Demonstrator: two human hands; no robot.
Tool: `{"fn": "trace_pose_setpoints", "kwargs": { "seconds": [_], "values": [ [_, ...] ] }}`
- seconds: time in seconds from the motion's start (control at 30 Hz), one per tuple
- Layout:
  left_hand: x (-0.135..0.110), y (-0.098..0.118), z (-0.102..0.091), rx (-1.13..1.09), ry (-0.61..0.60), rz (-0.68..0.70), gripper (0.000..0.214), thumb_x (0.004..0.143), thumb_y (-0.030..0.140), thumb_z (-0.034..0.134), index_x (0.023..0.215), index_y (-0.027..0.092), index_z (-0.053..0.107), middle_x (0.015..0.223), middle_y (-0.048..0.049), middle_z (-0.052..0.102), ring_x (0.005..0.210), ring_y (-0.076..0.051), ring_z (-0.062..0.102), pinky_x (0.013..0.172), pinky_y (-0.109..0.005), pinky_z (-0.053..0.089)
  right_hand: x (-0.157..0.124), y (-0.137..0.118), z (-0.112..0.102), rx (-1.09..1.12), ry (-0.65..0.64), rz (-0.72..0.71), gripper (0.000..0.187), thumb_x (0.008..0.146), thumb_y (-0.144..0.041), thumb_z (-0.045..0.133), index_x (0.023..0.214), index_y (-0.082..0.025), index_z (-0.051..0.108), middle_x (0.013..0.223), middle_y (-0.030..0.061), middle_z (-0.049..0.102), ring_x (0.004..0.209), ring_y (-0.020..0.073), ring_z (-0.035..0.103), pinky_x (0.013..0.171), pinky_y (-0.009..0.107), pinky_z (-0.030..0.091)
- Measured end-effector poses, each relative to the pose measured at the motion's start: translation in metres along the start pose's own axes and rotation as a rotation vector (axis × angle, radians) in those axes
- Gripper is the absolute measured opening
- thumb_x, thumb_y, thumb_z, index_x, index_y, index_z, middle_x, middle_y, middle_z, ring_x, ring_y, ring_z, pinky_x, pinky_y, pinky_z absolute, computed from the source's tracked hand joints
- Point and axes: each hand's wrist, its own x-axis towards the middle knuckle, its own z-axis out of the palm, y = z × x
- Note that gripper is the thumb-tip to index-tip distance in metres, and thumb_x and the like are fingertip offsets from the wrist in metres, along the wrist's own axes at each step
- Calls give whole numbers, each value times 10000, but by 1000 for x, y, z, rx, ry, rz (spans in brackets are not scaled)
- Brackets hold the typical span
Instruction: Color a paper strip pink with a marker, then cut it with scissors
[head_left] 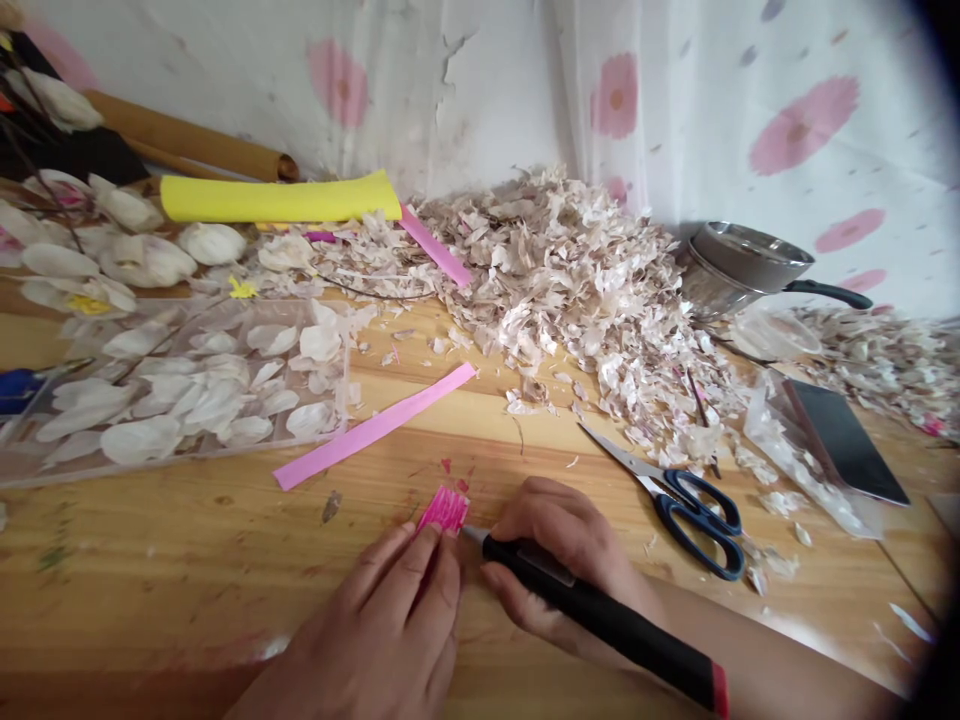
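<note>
My left hand rests on the wooden table, its fingertips pressing down on a small piece of fringed magenta paper. My right hand grips a black craft knife with a red end. The knife's metal tip sits at the paper's lower right edge, close to my left fingers. Part of the paper is hidden under those fingers.
A pink paper strip lies just beyond my hands. Blue-handled scissors lie to the right. A plastic tray of white petals sits left, below a large heap of pale paper scraps. A steel pot stands behind, at the wall.
</note>
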Motion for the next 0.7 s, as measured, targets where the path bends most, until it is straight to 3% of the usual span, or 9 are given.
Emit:
{"fn": "trace_pose_setpoints", "kwargs": {
  "seconds": [0.13, 0.27, 0.6, 0.7],
  "values": [
    [-1, -1, 0, 8, 11, 18, 308, 941, 249, 442, 1051, 102, 689, 1098, -120, 674, 1069, -290, 545, 1107, -466, 235, 0, -1, 0, -12, 39, 41, 63, 820, -147, 618, 830, -192, 575, 660, 10, 595, 590, 142, 539, 557, 244, 418],
    [-4, 0, 1, 19, 5, 30, 297, 937, 266, 454, 1049, 114, 684, 1098, -124, 675, 1077, -288, 552, 1096, -467, 249, 0, -1, 0, 17, -27, -25, 61, 830, -178, 624, 828, -198, 567, 641, 8, 590, 590, 154, 534, 550, 252, 413],
    [-5, 0, 0, 30, -42, 31, 314, 943, 274, 430, 1088, 127, 668, 1139, -110, 660, 1108, -287, 550, 1094, -476, 253, 2, 0, -2, -50, 34, 71, 62, 851, -163, 632, 854, -196, 580, 687, 5, 595, 607, 142, 536, 569, 244, 417],
    [-3, -1, -2, 26, -54, 26, 325, 949, 257, 408, 1063, 125, 682, 1120, -110, 668, 1094, -284, 550, 1097, -468, 246, 2, 0, -1, -25, 5, 7, 76, 853, -171, 640, 881, -203, 577, 689, 0, 597, 625, 149, 540, 581, 247, 425]
  ]
}}
